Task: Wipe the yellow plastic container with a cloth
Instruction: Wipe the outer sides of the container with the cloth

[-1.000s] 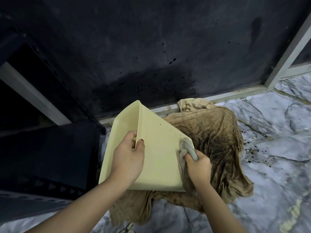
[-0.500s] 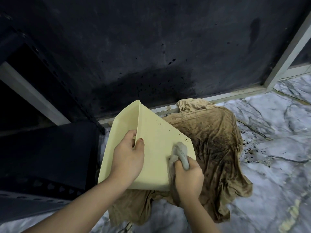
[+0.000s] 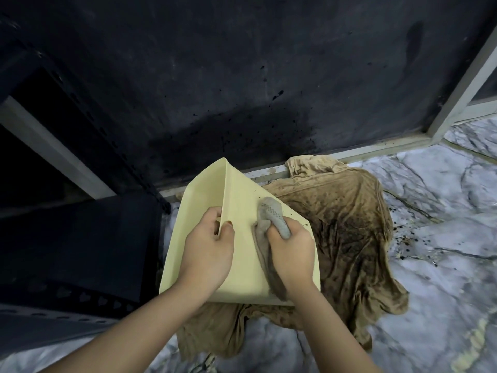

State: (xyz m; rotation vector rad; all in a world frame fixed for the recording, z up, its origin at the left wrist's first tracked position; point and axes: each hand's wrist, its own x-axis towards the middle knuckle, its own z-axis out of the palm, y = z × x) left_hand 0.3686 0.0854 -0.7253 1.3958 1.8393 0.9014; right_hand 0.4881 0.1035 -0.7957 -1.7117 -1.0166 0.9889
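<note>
A pale yellow plastic container is tilted on its side over a brown cloth, its flat outer face turned up toward me. My left hand pinches the container's upper edge, thumb on the outer face and fingers inside. My right hand is closed around a bunched grey cloth and presses it onto the outer face near the right edge. A tail of the grey cloth hangs down under my right wrist. A few small dark specks dot the face near its upper right edge.
A large stained brown cloth lies spread on the marble floor beneath the container. Dark splatter marks the floor to the right. A black wall panel with a metal frame rises just behind. A dark perforated crate sits at left.
My right hand with the grey cloth has slid up and left across the container's face, from the lower right edge toward the middle. The left hand and the container have held still.
</note>
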